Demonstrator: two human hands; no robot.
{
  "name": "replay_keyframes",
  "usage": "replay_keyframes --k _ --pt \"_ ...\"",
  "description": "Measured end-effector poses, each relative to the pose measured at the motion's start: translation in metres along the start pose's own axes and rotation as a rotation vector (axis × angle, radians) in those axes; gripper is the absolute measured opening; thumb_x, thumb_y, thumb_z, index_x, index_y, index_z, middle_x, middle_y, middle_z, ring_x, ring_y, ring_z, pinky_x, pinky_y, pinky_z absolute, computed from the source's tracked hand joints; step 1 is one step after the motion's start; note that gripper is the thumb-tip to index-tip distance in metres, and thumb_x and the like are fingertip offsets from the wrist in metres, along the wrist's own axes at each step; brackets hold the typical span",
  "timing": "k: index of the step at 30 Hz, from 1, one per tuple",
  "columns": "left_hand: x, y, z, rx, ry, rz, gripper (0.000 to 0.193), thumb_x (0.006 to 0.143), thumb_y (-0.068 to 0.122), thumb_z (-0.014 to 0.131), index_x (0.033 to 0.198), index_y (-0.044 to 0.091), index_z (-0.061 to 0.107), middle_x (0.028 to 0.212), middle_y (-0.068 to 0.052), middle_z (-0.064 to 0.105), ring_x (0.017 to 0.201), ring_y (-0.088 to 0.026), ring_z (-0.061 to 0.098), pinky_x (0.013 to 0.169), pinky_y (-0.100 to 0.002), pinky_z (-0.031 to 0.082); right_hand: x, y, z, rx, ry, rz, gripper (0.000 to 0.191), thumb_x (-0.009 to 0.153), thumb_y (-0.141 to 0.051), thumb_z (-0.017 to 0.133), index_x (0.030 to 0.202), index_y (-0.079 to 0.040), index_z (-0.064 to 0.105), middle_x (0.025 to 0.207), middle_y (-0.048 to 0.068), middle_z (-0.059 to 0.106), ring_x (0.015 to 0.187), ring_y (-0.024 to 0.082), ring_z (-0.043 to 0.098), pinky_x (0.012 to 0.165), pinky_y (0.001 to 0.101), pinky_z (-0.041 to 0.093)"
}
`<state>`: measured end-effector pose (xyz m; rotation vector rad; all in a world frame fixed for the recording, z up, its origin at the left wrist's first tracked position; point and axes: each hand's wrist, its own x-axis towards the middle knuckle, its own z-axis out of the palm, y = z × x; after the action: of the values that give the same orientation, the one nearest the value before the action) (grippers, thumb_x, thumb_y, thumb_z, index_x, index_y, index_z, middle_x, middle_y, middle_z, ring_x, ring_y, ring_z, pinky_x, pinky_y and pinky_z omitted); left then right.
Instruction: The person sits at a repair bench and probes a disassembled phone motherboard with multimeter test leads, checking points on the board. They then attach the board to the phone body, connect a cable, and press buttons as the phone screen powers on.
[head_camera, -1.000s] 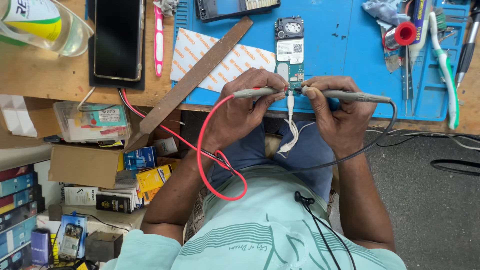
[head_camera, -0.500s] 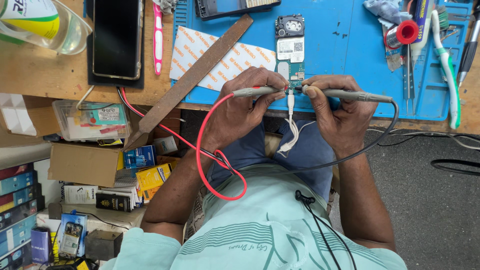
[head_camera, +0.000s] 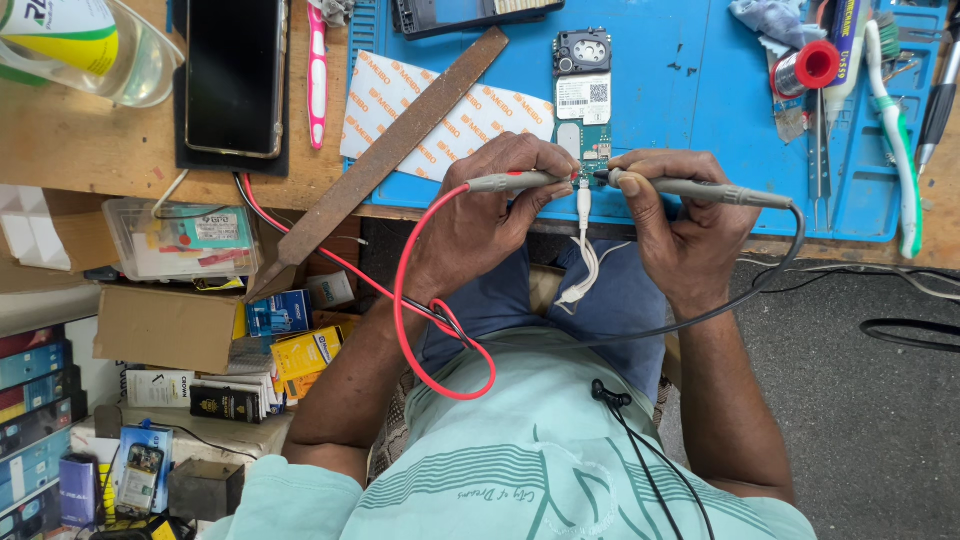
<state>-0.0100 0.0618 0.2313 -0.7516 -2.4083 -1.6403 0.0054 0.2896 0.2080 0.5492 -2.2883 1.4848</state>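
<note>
My left hand (head_camera: 490, 215) grips a grey test probe (head_camera: 515, 182) with a red lead (head_camera: 420, 300). A second grey probe (head_camera: 700, 190), with a black lead (head_camera: 760, 290), is held in my right hand (head_camera: 680, 225). Both probe tips meet at the lower end of a small green phone circuit board (head_camera: 585, 110) lying on the blue work mat (head_camera: 700, 90). A white cable (head_camera: 585, 250) is plugged into the board's near edge and hangs down over my lap.
A long rusty file (head_camera: 390, 150) lies diagonally across the mat's left edge. A black phone (head_camera: 235, 75), pink toothbrush (head_camera: 318, 70), solder spool (head_camera: 805, 68), tweezers (head_camera: 818, 160) and green-white toothbrush (head_camera: 900, 140) lie around. Boxes (head_camera: 170, 320) are stacked at lower left.
None beyond a slight shift of the view; both hands hold the probes at the board as before.
</note>
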Motion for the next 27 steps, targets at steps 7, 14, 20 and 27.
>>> replay_keyframes --k 7,14,20,27 --pt "-0.0012 -0.0016 0.001 -0.01 0.01 0.016 0.016 0.097 0.011 0.076 0.109 0.008 0.066 0.109 -0.005 0.073 0.104 -0.02 0.073 0.088 -0.033 0.063 0.0001 -0.0015 0.0 -0.056 -0.005 0.022 0.013 0.111 -0.011 0.075 0.111 -0.002 0.065 0.101 0.012 0.077 0.089 0.013 0.075 0.071 0.0231 0.06" --pt "-0.0004 -0.0015 0.0016 0.009 0.008 0.012 0.015 0.098 0.011 0.077 0.109 0.008 0.067 0.108 -0.004 0.073 0.102 -0.019 0.073 0.086 -0.032 0.062 0.0002 -0.0018 0.0004 -0.021 -0.008 0.021 0.015 0.112 -0.011 0.075 0.108 -0.002 0.064 0.101 0.012 0.076 0.094 0.014 0.076 0.075 0.0235 0.062" --pt "-0.0041 -0.0035 0.0002 -0.119 0.111 0.007 0.014 0.101 0.01 0.075 0.111 0.006 0.065 0.114 -0.006 0.074 0.109 -0.019 0.075 0.09 -0.03 0.067 -0.003 -0.0047 0.002 0.103 0.022 0.091 0.015 0.113 -0.009 0.075 0.114 -0.002 0.061 0.111 0.014 0.075 0.105 0.016 0.075 0.089 0.026 0.063" --pt "-0.0048 -0.0088 0.0022 -0.144 0.15 0.022 0.016 0.101 0.008 0.075 0.113 0.006 0.065 0.116 -0.009 0.073 0.112 -0.02 0.075 0.095 -0.032 0.068 -0.0028 -0.002 0.0029 0.099 0.017 0.083 0.014 0.112 -0.008 0.074 0.116 -0.003 0.061 0.11 0.014 0.075 0.107 0.018 0.075 0.09 0.0275 0.064"
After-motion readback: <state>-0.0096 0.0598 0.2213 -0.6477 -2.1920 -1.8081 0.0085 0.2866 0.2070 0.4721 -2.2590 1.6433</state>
